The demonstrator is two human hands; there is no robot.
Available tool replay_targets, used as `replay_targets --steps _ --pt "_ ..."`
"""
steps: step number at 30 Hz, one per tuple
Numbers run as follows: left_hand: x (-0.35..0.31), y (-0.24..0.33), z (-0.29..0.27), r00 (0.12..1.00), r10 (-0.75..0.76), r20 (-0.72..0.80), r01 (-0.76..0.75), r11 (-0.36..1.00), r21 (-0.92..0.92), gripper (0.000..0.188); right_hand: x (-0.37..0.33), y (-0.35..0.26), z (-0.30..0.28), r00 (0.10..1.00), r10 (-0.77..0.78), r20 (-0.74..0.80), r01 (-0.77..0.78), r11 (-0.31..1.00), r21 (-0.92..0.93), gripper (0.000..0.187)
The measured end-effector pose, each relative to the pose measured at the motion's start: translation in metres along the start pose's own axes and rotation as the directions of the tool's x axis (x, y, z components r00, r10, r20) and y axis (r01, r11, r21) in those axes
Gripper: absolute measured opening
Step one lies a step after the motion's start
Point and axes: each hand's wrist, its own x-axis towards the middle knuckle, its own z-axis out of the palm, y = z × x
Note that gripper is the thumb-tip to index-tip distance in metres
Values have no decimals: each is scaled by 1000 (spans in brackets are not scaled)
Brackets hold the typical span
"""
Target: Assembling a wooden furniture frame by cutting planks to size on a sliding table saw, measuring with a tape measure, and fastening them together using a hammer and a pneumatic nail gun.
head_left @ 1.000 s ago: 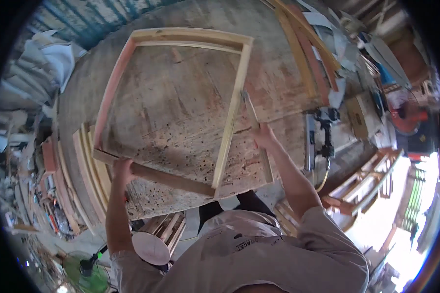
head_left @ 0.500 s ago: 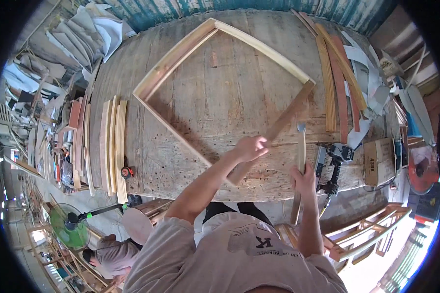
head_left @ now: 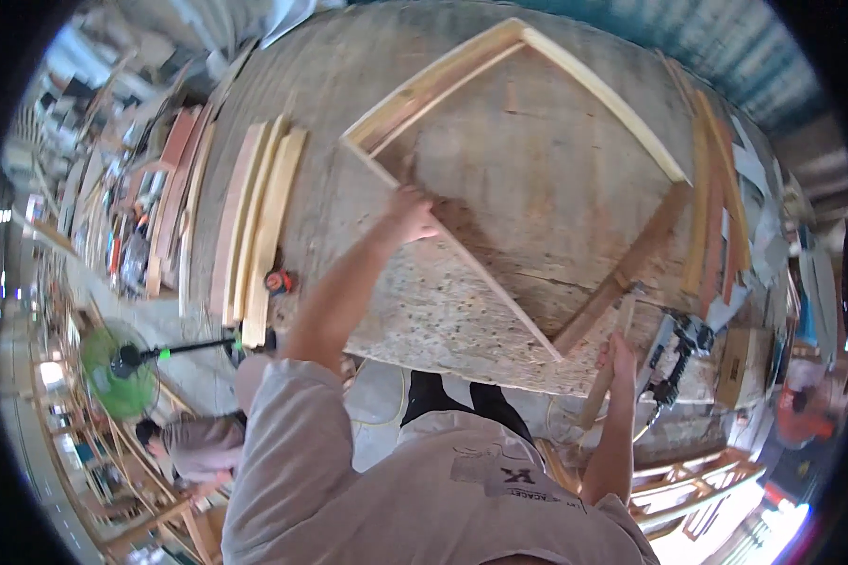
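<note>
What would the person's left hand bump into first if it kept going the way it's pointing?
The left hand already rests on the wooden frame's near rail; beyond lies bare workbench inside it, probably.

We are seeing one package: a brown cardboard box [head_left: 746, 363] sitting at the bench's right edge.

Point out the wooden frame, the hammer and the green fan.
wooden frame [head_left: 462, 247], head view, lower-left rail
hammer [head_left: 605, 375], head view, wooden handle
green fan [head_left: 113, 372], head view, round guard
</note>
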Motion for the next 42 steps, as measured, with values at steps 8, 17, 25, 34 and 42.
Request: replay_targets --steps 8,17,25,34,42 --pt "-73 38 37 995 -52 80 47 997 56 73 6 -12 -2 998 47 -36 -48 998 -28 32" --pt "-204 113 71 971 -216 -104 200 969 -147 47 32 -61 -15 945 -308 111 298 665 -685 29" --pt "-222 134 48 874 -475 -101 414 838 -356 24 77 -138 95 682 -408 607 585 -195 -787 42" --pt "-335 -8 71 427 -884 -189 623 439 -648 27 114 -105 64 593 -666 452 562 -59 -825 27" --pt "-426 -124 140 111 -938 -327 817 274 -508 42 -3 114 -56 839 -117 531 476 631 -613 9"
